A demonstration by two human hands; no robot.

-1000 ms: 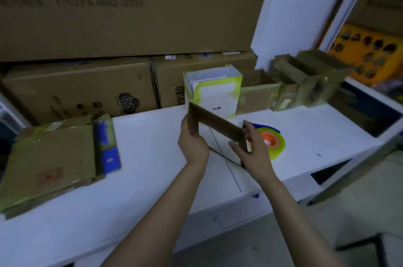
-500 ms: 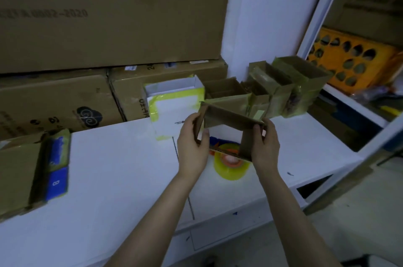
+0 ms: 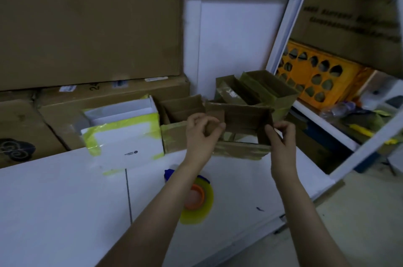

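- Nearest, on the tabletop (image 3: 65, 201) beneath the left forearm: tape roll (image 3: 197, 201) (orange core, yellowish film). Easily swept toward the edge by a dropped elbow.
- Further in, left hand (image 3: 200, 138): curled, pinching the left end wall of the small cardboard box (image 3: 244, 118) between thumb and fingers.
- Level with it, right hand (image 3: 282, 142): likewise clamped, on the right end wall.
- Probable trouble here: thin open walls buckling under an uneven squeeze, or one pinch slipping and tipping the box sideways.
- Box itself: spanning the gap between both hands, open side up, at the rear of the tabletop. Resting or just lifted, hard to tell.
- Just behind: taped cartons (image 3: 261, 88), close enough to be knocked out of line by a push too far back.
- To their left: white box (image 3: 124, 133) with yellow tape.
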